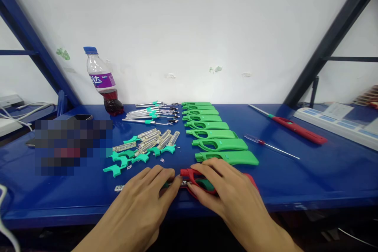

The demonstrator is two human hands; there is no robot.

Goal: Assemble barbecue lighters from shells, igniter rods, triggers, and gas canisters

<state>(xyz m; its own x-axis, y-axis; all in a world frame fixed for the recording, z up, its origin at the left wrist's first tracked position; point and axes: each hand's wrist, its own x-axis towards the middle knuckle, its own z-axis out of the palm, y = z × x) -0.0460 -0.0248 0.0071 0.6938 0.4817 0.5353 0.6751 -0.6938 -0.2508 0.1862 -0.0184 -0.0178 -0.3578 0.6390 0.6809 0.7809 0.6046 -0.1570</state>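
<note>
At the table's front edge, my right hand is closed around a red lighter housing with a loop-shaped trigger opening; a green part shows inside it. My left hand pinches a metal lighter tube at the housing's left end, with fingers and thumb together. The tube's silver tip sticks out left of that hand; most of its length is hidden. Just beyond my right hand lies a green lighter housing, nearest in a column of several. Clear fuel tanks with green triggers lie beyond my left hand.
Metal tubes with wires lie at the back, beside a leaning drink bottle. Rightward are a screwdriver, a whole red lighter and a white power strip. A blurred-out object sits left on the blue table.
</note>
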